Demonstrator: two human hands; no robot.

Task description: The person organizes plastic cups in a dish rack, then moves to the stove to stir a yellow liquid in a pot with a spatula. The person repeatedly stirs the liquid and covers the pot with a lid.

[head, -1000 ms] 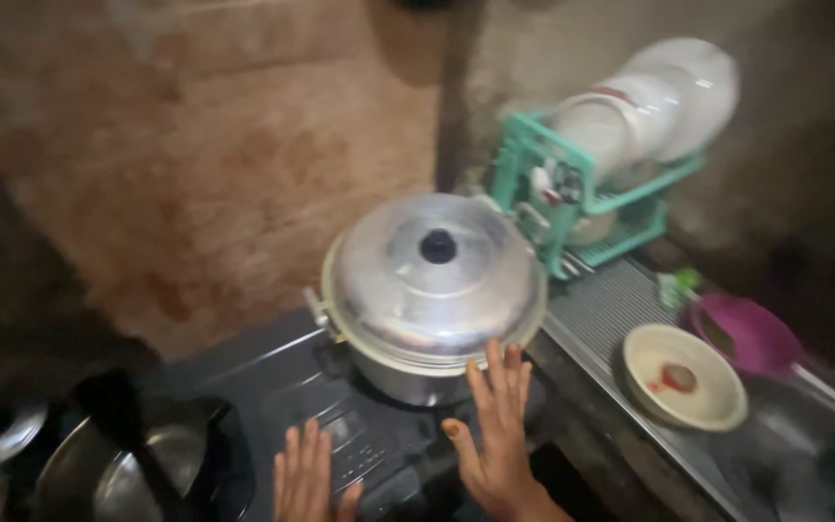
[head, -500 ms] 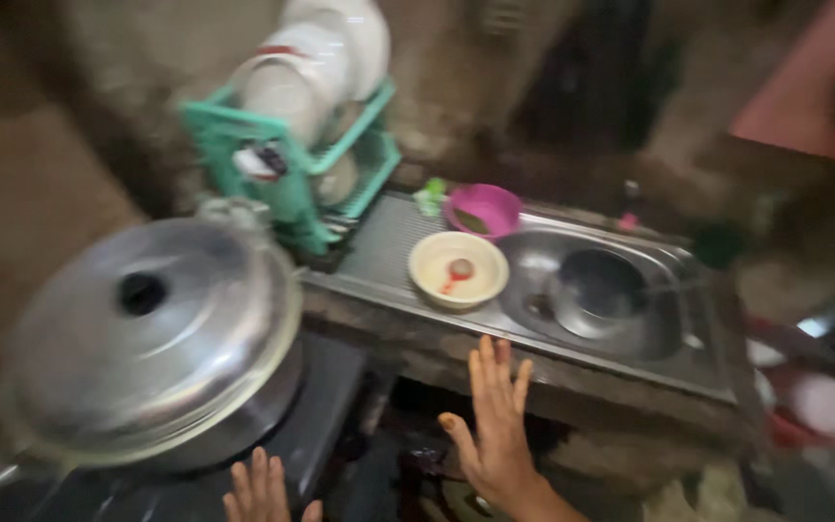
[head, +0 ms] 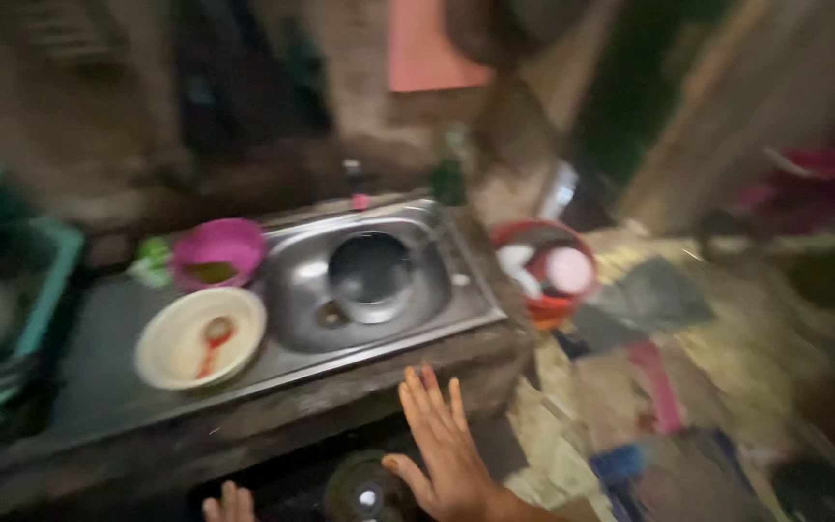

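Right hand (head: 446, 449) spread flat, holding nothing, near the tabletop (head: 273, 411) edge; steel sink (head: 379, 280) lies just beyond it; left hand (head: 229, 505) fingertips only, grip unreadable.

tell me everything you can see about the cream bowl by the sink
The cream bowl is round, shallow and wide-rimmed, and looks like plastic or enamel, though blur makes that unsure. It sits upright on the metal draining board, left of the sink basin and just in front of a pink bowl. Inside lies a small red spoon, its bowl end toward the middle and its handle pointing toward the near rim. Neither hand touches it; the right hand is spread open lower down, in front of the counter edge.
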